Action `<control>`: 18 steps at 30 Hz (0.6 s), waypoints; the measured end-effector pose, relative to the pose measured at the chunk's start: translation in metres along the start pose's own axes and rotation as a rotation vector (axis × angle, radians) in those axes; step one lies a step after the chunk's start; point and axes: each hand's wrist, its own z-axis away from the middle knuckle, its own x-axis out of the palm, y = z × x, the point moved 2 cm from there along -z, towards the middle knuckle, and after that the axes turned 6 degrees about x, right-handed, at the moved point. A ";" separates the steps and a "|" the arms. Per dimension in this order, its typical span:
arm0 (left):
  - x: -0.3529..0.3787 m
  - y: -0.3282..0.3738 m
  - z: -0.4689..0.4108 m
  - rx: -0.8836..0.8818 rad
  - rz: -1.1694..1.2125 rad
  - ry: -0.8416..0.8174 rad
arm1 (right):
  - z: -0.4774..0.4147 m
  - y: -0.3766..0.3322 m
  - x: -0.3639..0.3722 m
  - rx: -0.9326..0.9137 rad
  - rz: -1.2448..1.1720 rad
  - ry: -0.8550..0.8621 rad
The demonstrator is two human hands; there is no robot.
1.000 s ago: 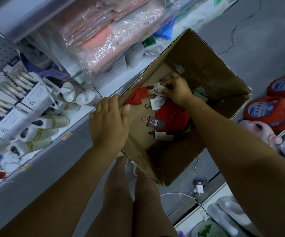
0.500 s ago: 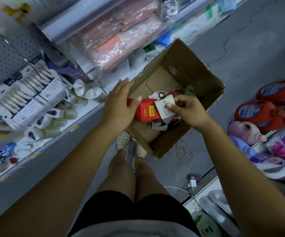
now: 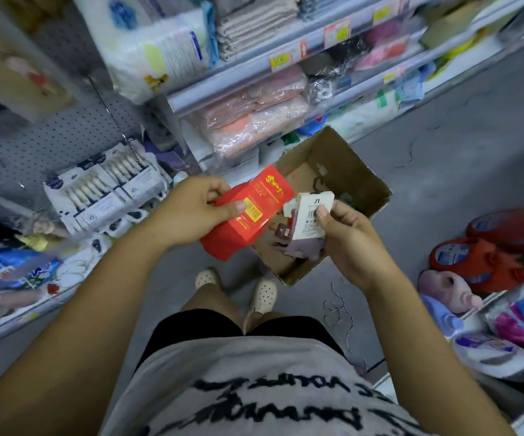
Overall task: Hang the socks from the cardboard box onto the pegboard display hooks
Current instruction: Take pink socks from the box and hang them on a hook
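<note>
On the floor [image 3: 443, 171], just ahead of the 2 feet [image 3: 264, 294], cardboard box [image 3: 353, 171], open side up, loose socks [image 3: 282, 229] inside. Over the box's near-left corner, left grip [image 3: 188, 212] round 1 sock pack [image 3: 254, 212]; just right of it, over the box interior, right grip [image 3: 352, 243] pinching a smaller carded pair [image 3: 309, 215]. Left of both, pegboard [image 3: 75, 133], boxed goods [image 3: 106, 187] below it. Behind the box, shelves [image 3: 286, 55] stacked with wrapped textiles. Far right, jugs [image 3: 474, 259] on a low shelf
</note>
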 end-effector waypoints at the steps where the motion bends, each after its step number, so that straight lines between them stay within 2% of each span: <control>1: -0.008 0.000 0.009 -0.017 0.078 0.054 | 0.002 -0.001 0.008 0.005 -0.010 -0.021; 5: -0.035 -0.006 0.046 -0.032 0.341 0.202 | 0.012 -0.007 0.054 -0.022 0.002 -0.115; 8: -0.051 -0.013 0.073 -0.025 0.492 0.267 | 0.019 -0.017 0.101 -0.075 0.141 -0.156; 12: -0.073 -0.022 0.104 0.001 0.721 0.354 | 0.027 -0.033 0.158 -0.133 0.197 -0.204; 18: -0.125 -0.031 0.151 0.006 0.994 0.330 | 0.034 -0.038 0.243 -0.183 0.262 -0.213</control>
